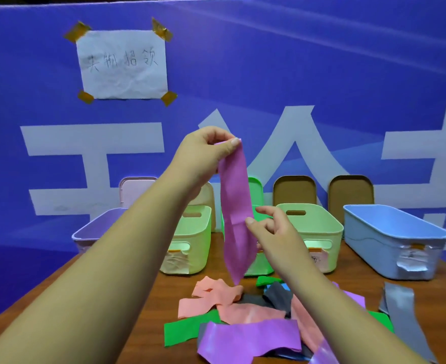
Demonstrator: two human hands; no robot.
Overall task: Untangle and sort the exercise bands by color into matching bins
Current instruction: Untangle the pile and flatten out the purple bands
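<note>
My left hand (203, 151) is raised and pinches the top end of a purple band (236, 206), which hangs straight down to the table. My right hand (271, 229) touches the band's right edge halfway down with thumb and fingers. Below lies a tangled pile of bands: pink (216, 298), green (182, 332), grey (277, 295) and another purple one (248, 337). A row of bins stands behind: purple (90, 232), pale yellow-green (195, 232), a green one (258, 266) mostly hidden by the band, light green (319, 227) and blue (395, 235).
A separate grey band (400, 311) lies at the right of the wooden table (143, 298). Lids lean against the blue wall behind the bins: pink (135, 190), green (256, 190) and two brown ones (294, 190). A taped paper note (122, 64) hangs on the wall.
</note>
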